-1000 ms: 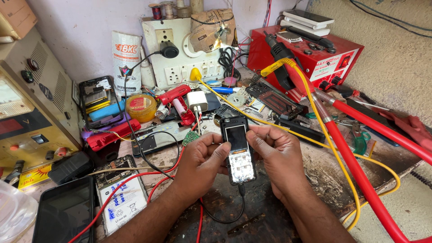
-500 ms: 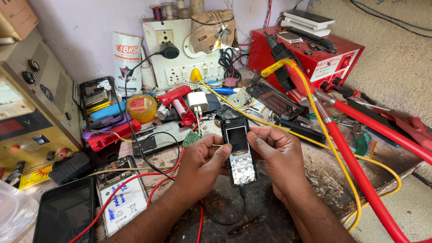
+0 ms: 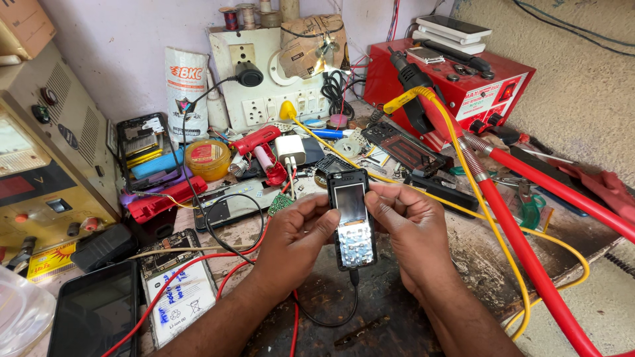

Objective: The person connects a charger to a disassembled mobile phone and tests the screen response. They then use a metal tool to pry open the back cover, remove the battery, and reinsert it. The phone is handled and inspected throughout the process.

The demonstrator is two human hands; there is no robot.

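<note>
A small black keypad phone [image 3: 351,218] is held upright between both hands over the workbench, screen and white keys facing me. My left hand [image 3: 296,239] grips its left edge, thumb resting near the screen. My right hand [image 3: 411,233] clasps the right edge, thumb at the screen's side. A thin black cable [image 3: 331,318] plugs into the phone's bottom and loops down across the bench.
A red machine [image 3: 456,86] with a hot-air wand [image 3: 413,92] stands back right. Thick red hoses [image 3: 529,264] and yellow wire cross the right side. A white socket board [image 3: 274,73] sits at the back, a yellow power supply [image 3: 46,165] left, opened phones [image 3: 175,291] front left.
The phone and both hands have shifted slightly toward me and lower. The grip looks the same throughout.
</note>
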